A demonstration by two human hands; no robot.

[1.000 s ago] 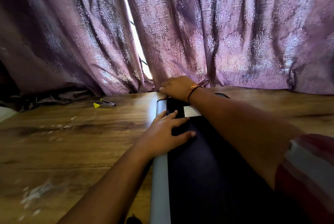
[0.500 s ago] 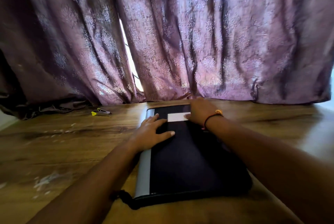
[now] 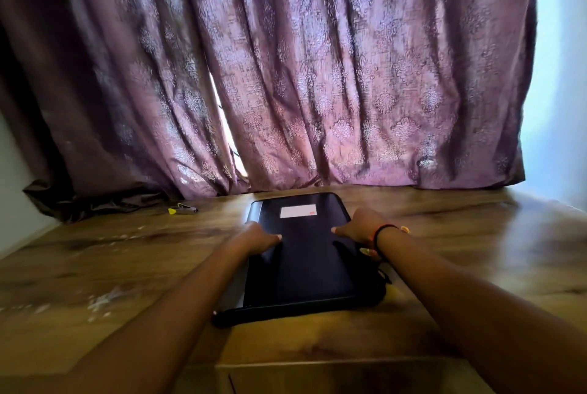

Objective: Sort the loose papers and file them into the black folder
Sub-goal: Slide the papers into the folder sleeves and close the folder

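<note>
The black folder [image 3: 305,266] lies closed and flat on the wooden table [image 3: 127,266], with a white label [image 3: 298,211] near its far end. My left hand [image 3: 254,236] grips the folder's left edge, thumb on the cover and fingers down the side. On the right edge, my right hand [image 3: 362,228] holds the folder the same way, its fingers curled under the rim. A dark band circles my right wrist. No loose papers are in view.
A small metal tool with a yellow tip [image 3: 182,210] lies at the far left of the table. Purple patterned curtains [image 3: 317,92] hang right behind the table. White flecks [image 3: 101,298] mark the wood on the left. The table's near edge [image 3: 317,365] runs below the folder.
Both hands slid from the top of the cover out to the folder's side edges. The grey spine strip on the left no longer shows, and the view has pulled back.
</note>
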